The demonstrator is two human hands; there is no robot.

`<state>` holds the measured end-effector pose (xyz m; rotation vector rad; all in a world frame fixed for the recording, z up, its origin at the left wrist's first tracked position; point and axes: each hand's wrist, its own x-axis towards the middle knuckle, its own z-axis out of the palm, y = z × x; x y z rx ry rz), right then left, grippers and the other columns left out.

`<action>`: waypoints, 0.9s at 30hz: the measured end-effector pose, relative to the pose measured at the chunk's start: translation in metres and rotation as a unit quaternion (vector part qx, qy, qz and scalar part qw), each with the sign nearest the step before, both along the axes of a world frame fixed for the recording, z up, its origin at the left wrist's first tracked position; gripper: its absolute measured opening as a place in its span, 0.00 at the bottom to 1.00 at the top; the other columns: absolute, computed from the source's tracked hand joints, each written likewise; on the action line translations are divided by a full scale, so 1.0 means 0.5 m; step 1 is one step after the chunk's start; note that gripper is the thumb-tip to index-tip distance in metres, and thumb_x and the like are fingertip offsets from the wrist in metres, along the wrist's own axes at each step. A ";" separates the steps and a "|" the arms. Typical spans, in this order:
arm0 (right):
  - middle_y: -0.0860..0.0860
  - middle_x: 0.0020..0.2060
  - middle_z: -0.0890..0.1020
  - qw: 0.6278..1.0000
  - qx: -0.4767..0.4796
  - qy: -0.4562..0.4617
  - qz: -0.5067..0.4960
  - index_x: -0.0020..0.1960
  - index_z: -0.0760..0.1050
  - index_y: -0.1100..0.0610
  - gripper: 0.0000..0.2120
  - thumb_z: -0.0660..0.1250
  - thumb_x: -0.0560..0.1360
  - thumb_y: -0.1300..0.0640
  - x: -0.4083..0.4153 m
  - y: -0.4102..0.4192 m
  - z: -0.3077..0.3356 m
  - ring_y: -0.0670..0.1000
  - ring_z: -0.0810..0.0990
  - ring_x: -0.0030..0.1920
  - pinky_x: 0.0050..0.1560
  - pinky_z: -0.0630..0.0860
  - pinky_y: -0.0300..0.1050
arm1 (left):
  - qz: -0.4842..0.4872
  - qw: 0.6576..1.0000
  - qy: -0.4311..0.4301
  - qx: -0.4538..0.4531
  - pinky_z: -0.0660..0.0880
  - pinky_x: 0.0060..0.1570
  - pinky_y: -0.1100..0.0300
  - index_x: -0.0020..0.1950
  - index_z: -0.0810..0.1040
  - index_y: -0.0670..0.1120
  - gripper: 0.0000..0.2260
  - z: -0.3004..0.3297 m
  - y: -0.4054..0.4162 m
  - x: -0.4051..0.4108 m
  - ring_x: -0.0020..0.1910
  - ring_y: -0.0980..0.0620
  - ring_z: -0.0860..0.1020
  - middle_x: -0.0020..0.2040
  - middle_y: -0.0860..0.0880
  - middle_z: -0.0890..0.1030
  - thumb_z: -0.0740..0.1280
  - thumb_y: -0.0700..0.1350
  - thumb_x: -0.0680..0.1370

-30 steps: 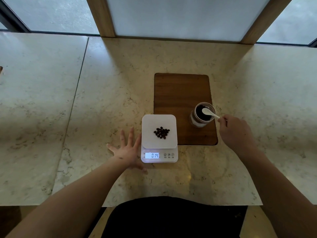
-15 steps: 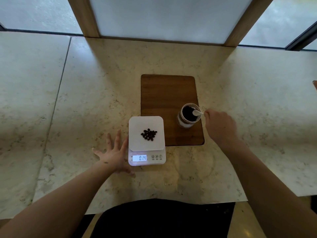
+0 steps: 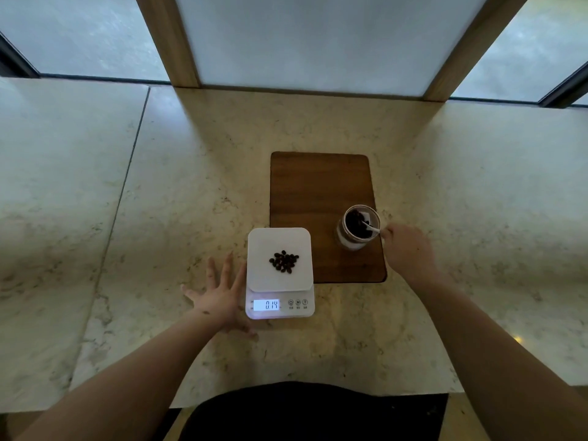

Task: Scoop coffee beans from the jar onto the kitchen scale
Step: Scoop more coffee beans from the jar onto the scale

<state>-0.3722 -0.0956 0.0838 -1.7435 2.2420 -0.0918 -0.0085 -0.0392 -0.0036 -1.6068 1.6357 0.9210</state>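
Note:
A white kitchen scale sits on the marble counter, its display reading 014, with a small pile of coffee beans on its platform. A glass jar of dark beans stands on the wooden board's right front part. My right hand grips the handle of a white spoon, whose bowl is sunk among the beans inside the jar. My left hand lies flat on the counter with fingers spread, touching the scale's left side.
The wooden board lies behind and right of the scale. The marble counter has a seam on the left. Wooden window posts rise at the back edge. The counter's front edge is close to my body.
The spoon's bowl went from above the jar's mouth down into the beans. My left hand stayed by the scale; the reading is unchanged. The camera view shifted slightly.

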 end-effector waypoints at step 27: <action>0.48 0.31 0.74 0.928 0.089 -0.300 -0.200 0.47 0.79 0.58 0.08 0.62 0.78 0.57 -0.028 -0.032 -0.017 0.46 0.71 0.30 0.30 0.68 0.41 | -0.002 1.000 0.011 -0.004 0.42 0.64 0.13 0.72 0.16 0.61 0.72 0.011 0.001 -0.005 0.68 0.38 0.14 0.67 0.53 0.10 0.75 0.78 0.58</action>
